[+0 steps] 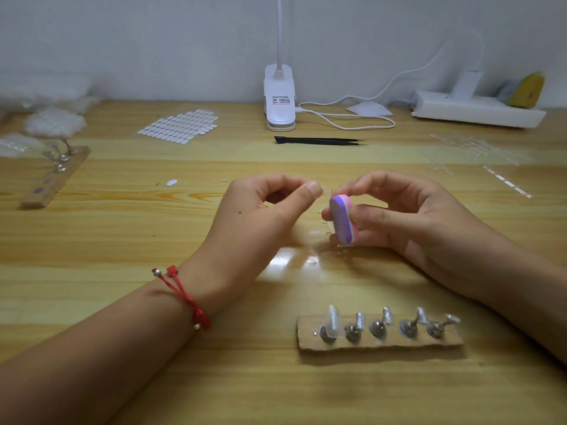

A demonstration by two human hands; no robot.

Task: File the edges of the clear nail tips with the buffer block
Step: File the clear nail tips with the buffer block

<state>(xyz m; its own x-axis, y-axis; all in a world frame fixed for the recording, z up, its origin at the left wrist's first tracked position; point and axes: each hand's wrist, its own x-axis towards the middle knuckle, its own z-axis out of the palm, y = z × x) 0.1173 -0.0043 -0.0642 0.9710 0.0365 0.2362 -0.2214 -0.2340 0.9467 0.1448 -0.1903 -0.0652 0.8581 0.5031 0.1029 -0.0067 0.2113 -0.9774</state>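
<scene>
My right hand (395, 216) grips a small pink, purple and white buffer block (343, 219) upright above the middle of the wooden table. My left hand (264, 207), with a red cord bracelet on the wrist, pinches a clear nail tip (325, 191) between thumb and forefinger, right beside the top of the block. The tip is nearly see-through and hard to make out. In front of me lies a wooden holder strip (380, 342) with several metal stands; one clear nail tip (333, 322) sits on the leftmost stand.
Black tweezers (319, 140) lie past my hands. A white clip lamp (279, 99) with its cable stands at the wall. A sheet of white adhesive tabs (179, 125) lies back left, a second holder strip (53, 176) far left, a power strip (478, 110) back right.
</scene>
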